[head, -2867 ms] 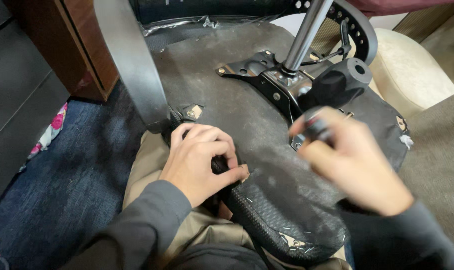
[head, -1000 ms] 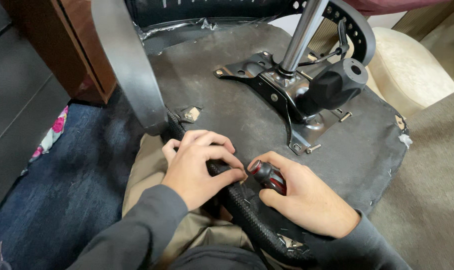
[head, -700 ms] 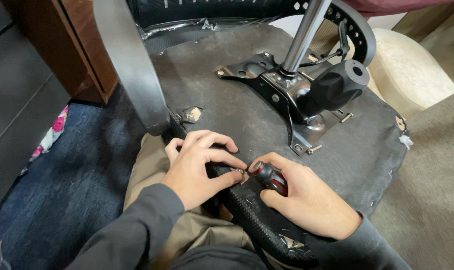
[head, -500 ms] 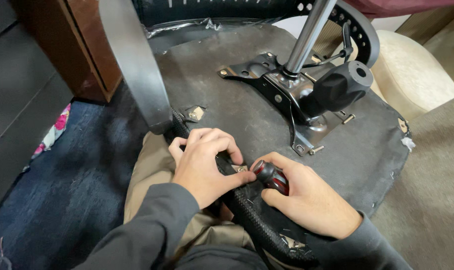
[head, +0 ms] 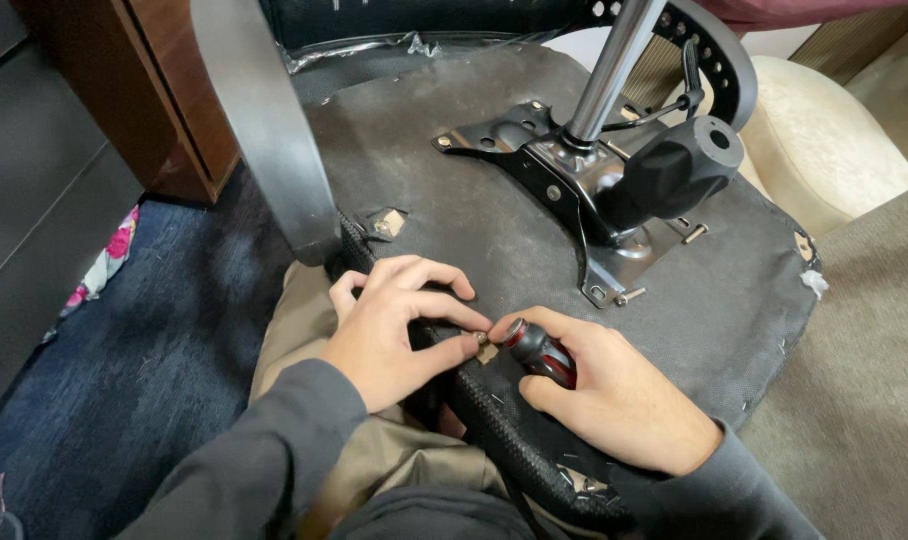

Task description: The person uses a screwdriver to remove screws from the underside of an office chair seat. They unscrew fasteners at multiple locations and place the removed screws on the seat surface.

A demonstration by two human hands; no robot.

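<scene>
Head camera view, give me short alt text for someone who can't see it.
A person's right hand grips a red-and-black screwdriver handle against the grey fabric underside of an overturned office chair seat, while the left hand pinches a small metal fastener at its tip. Behind stand the black metal mounting plate and chrome column.
</scene>
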